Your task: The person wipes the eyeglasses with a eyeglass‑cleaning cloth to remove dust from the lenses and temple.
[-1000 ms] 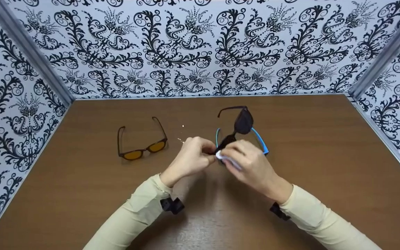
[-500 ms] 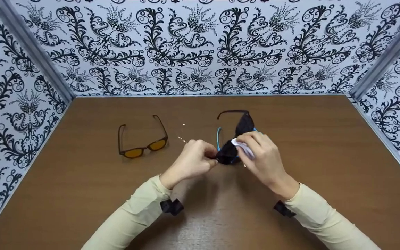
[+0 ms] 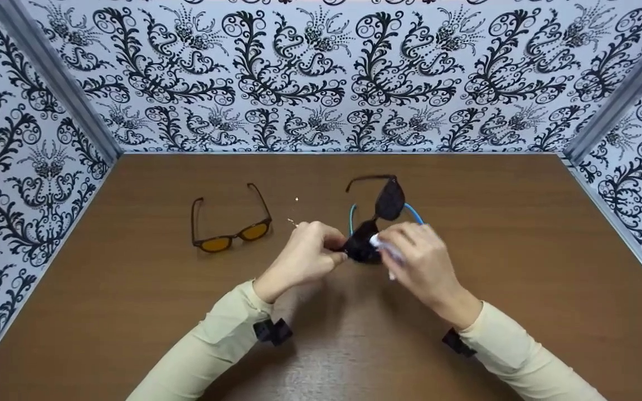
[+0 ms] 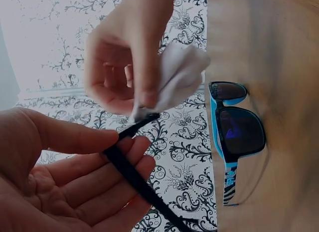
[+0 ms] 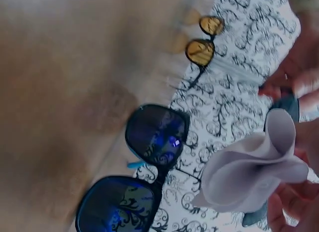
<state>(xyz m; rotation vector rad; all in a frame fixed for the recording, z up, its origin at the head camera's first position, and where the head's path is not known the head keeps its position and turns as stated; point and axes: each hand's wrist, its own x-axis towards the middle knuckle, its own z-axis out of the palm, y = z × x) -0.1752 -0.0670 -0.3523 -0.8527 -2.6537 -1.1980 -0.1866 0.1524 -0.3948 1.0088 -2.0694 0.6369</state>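
Observation:
My left hand (image 3: 312, 250) pinches black sunglasses (image 3: 390, 200) between thumb and fingers by the end of the frame. They are held up and tilted, with one temple pointing away at the back; the left wrist view shows the other dark temple (image 4: 132, 174) across my fingers. A folded white cloth (image 5: 249, 172) is gripped in my right hand (image 3: 418, 262), against or close beside the nearer lens (image 3: 363, 242); contact is hard to tell. Behind them, blue-and-black sunglasses (image 4: 241, 129) stand on the table, mostly covered in the head view by the held pair and my right hand.
Glasses with amber lenses (image 3: 232, 239) lie unfolded on the table (image 3: 148, 312), left of my left hand. Small bright specks (image 3: 293, 221) show on the wood beyond that hand. Patterned panels (image 3: 321, 78) wall in the back and both sides.
My right hand with the cloth has shifted right over the lens, first up toward the bridge, then slightly back down. My left hand keeps its pinch on the black sunglasses, almost still.

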